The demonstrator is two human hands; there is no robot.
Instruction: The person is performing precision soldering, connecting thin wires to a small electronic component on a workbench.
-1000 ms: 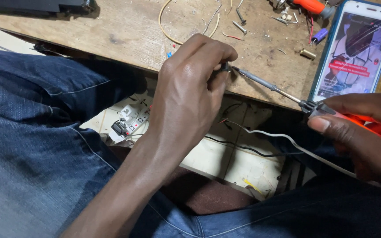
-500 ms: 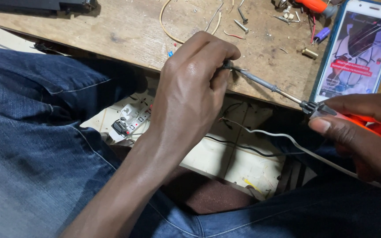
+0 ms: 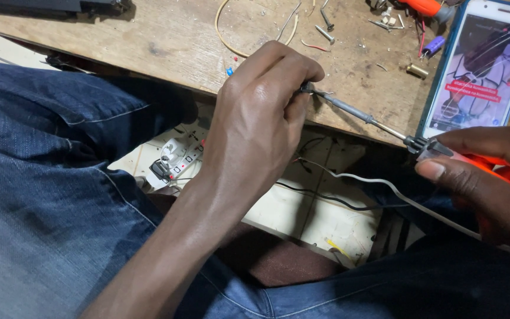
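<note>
My left hand (image 3: 261, 112) is closed in a pinch at the edge of the wooden workbench (image 3: 166, 41), gripping a small wire end (image 3: 326, 93) that is mostly hidden by the fingers. My right hand (image 3: 491, 177) grips the orange handle of a soldering iron (image 3: 361, 116). Its grey metal shaft runs up and left, and its tip touches the spot my left fingers pinch. A white cord (image 3: 379, 183) trails from below my left hand toward my right hand.
A smartphone (image 3: 479, 71) with a lit screen lies on the bench at the right. Screws, wire scraps and a yellowish wire loop (image 3: 231, 35) litter the benchtop. Below, between my jeans-clad legs (image 3: 42, 195), a white power strip (image 3: 175, 162) and black wires lie on tiled floor.
</note>
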